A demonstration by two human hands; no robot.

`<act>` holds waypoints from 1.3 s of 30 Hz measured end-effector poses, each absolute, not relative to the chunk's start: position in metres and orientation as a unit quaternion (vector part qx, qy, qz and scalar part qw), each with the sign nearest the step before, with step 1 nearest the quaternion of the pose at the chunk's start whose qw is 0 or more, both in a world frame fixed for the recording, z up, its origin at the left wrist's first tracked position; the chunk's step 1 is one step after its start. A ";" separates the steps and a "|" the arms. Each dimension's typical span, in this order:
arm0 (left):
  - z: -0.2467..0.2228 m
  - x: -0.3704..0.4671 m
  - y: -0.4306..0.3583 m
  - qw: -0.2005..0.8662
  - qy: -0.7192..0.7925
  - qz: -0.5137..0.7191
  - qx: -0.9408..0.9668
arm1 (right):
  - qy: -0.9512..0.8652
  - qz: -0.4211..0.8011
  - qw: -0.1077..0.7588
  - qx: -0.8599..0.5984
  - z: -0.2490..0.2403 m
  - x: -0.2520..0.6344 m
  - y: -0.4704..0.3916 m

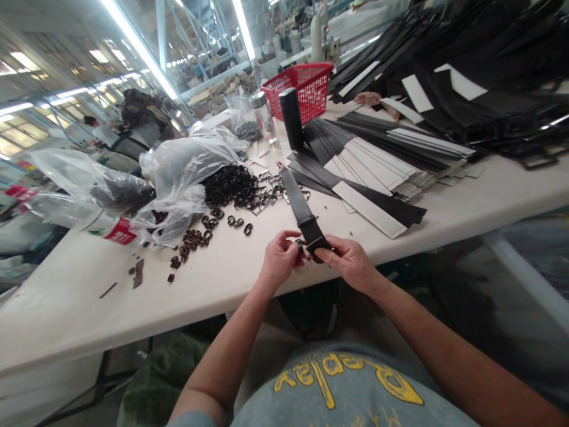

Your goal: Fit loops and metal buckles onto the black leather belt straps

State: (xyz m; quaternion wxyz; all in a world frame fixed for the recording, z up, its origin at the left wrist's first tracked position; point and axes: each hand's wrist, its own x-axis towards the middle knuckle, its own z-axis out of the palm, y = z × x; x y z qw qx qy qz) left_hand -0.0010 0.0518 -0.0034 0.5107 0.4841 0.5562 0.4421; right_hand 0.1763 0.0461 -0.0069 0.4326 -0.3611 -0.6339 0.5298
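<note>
A black strap (pixel 297 196) stretches from the table toward me, its near end folded and raised at the front edge. My right hand (pixel 349 261) grips that near end, thumb on top. Against the strap's left side, my left hand (pixel 282 255) pinches a small dark piece (pixel 300 244), perhaps a ring or loop; its exact shape is hard to make out. Beyond the hands lie a heap of black rings (pixel 231 185), scattered metal buckles (pixel 267 196) and small brown loops (pixel 193 240). Black straps with white ends (pixel 368 163) are fanned out at the right.
A red basket (pixel 306 89), a black cylinder (pixel 291 118) and a clear flask (pixel 265 121) stand at the back. Plastic bags (pixel 178 166) and a large bottle (pixel 102 225) occupy the left of the table (pixel 178 302). Black material (pixel 489 53) is piled at the far right.
</note>
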 end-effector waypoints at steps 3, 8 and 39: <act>-0.008 0.003 0.055 0.454 0.576 0.468 0.492 | -0.661 0.501 0.430 -0.356 -0.007 0.173 0.043; -0.015 0.013 0.052 0.444 0.574 0.468 0.505 | -0.672 0.453 0.450 -0.374 -0.013 0.168 0.044; 0.003 -0.013 0.038 0.404 0.509 0.511 0.562 | -0.612 0.526 0.421 -0.414 -0.012 0.167 0.044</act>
